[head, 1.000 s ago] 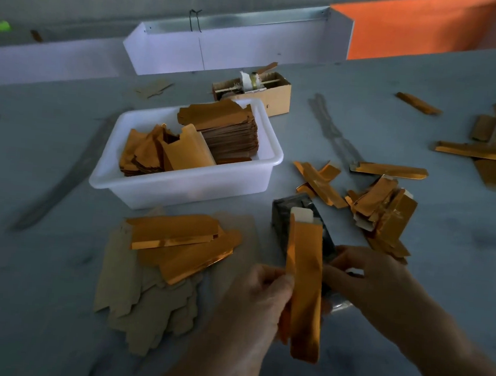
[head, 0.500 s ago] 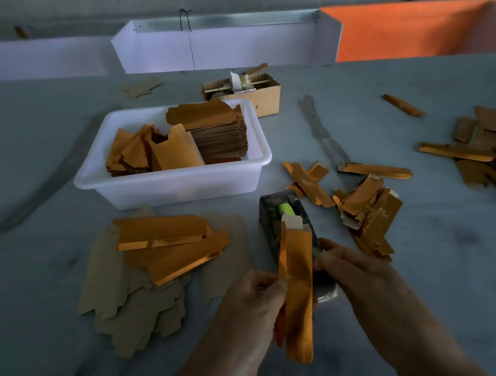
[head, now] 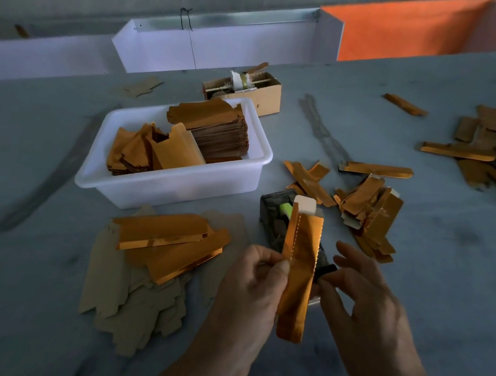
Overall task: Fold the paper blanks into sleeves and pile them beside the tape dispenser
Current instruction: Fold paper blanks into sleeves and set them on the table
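White tub (head: 181, 179) — cardboard box (head: 268, 95) behind it.

Grey table (head: 411, 292) — white bin (head: 180, 188), tape dispenser (head: 274, 217), cardboard box (head: 267, 95), loose blanks (head: 128, 306), folded sleeves (head: 370, 213)

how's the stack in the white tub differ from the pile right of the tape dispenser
The stack in the white tub is flat, unfolded blanks, neatly squared and contained by the tub; the pile right of the tape dispenser is narrow folded sleeves, scattered at crossing angles on the bare table. The stack shows dull brown edges; the pile looks shinier. Both are the same orange paper.
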The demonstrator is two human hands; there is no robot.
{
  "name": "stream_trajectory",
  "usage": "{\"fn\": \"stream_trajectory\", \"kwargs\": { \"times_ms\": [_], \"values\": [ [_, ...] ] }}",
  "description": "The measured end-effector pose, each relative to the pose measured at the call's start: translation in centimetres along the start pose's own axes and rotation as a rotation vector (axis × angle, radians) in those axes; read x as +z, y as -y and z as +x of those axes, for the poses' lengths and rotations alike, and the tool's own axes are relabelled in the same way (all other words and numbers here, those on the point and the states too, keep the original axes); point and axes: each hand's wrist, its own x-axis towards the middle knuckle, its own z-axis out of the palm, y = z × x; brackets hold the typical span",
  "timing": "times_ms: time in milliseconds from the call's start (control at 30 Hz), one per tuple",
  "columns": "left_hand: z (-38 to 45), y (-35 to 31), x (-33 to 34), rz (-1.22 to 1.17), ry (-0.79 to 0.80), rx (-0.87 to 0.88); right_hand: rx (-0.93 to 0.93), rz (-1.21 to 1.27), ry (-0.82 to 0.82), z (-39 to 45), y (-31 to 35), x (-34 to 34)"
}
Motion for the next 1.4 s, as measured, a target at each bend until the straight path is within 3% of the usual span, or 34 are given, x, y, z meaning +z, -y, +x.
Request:
{"fn": "stream_trajectory", "kwargs": {
  "times_ms": [133,367,433,533,600,667,767,933,1167,1400],
  "values": [
    [0.2,0.3,0.1,0.048,-0.003,0.064,-0.031,-0.038,-0.033,-0.3,-0.3,0.6],
    [0.5,0.4,0.4,0.081,-0.023,0.065,-0.176,-0.548,-0.016,0.4,0.6,-0.1],
    [0.5,0.0,0.4,0.050,-0.010,0.050,-0.199,-0.477,-0.055,0.4,0.4,-1.0],
    [0.3,-0.1,0.3,-0.056,0.058,0.031,-0.130,-0.095,-0.092,0.7,0.3,-3.3],
    [0.2,-0.4,0.0,-0.111,0.082,0.021,0.016,0.238,0.023,1.0,0.9,-4.5],
    [0.2,-0.6,-0.1,-0.113,0.081,0.007,0.032,0.387,0.164,1.3,1.8,-5.0],
    [0.0,-0.7,-0.1,-0.052,0.049,0.027,-0.057,0.392,0.305,1.8,3.2,-4.8],
    [-0.6,-1.4,-0.3,-0.092,0.110,0.041,-0.079,0.311,0.352,2.5,3.3,-4.1],
    [-0.9,-1.7,-0.5,-0.130,0.173,0.010,-0.024,0.281,0.242,2.5,2.8,-3.6],
    [-1.0,-1.8,-0.6,-0.112,0.192,0.006,0.027,0.245,0.302,2.7,2.9,-3.4]
  ]
}}
